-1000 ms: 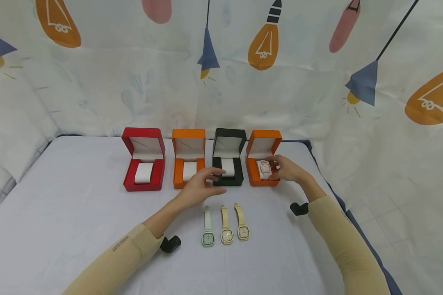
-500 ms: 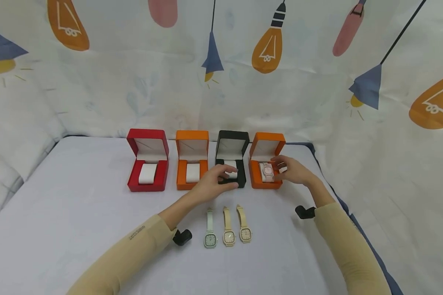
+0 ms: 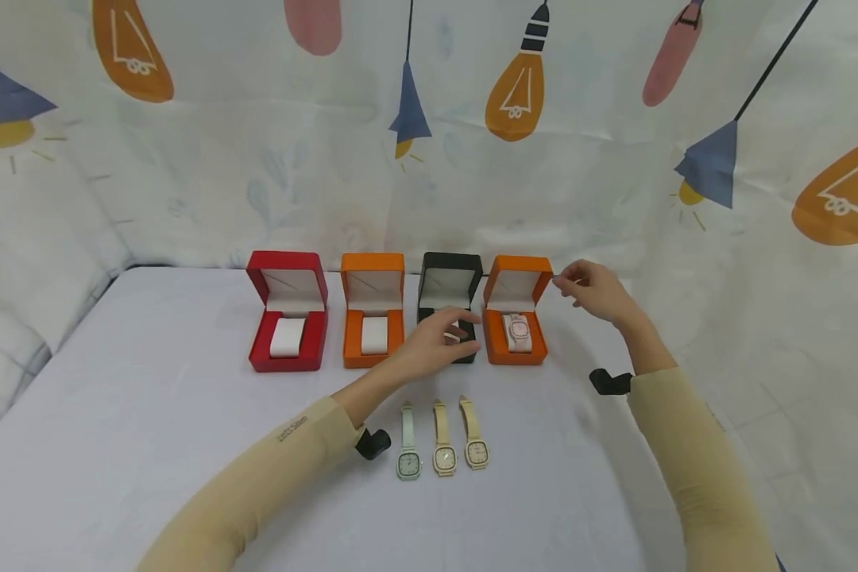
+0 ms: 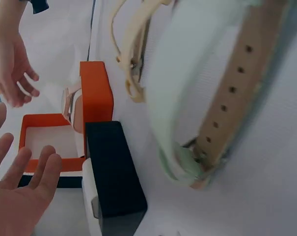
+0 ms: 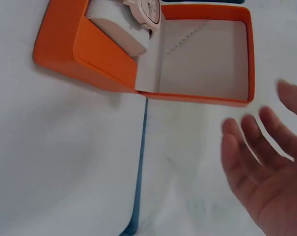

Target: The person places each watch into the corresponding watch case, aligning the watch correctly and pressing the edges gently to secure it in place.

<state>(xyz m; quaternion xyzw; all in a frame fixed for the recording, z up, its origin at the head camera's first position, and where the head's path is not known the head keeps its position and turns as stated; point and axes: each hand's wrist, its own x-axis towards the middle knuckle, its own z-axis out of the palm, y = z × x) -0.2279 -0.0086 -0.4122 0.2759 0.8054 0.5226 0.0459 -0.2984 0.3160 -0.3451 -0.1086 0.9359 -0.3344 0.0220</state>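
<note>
A pink watch (image 3: 519, 331) sits on the cushion of the rightmost orange box (image 3: 516, 349), whose lid stands up. My right hand (image 3: 596, 291) is beside that raised lid's right edge, holding nothing; the right wrist view shows its fingers loosely bent and apart from the lid (image 5: 207, 59). My left hand (image 3: 436, 343) hovers over the dark green box (image 3: 449, 278) and hides part of its cushion. Spread and bare are its fingers (image 4: 20, 167) in the left wrist view. A mint green watch (image 3: 408, 453) and two cream watches (image 3: 444, 454) (image 3: 476, 449) lie in front of the boxes.
Left of the dark box stand an open red box (image 3: 287, 361) and another open orange box (image 3: 373, 359), each with a bare white cushion. All rest on a white-covered table (image 3: 150, 381). A printed curtain (image 3: 314, 175) hangs directly behind.
My right hand has left the pink watch, rising back and right to the orange box's lid. My left hand has drifted to the right across the dark box.
</note>
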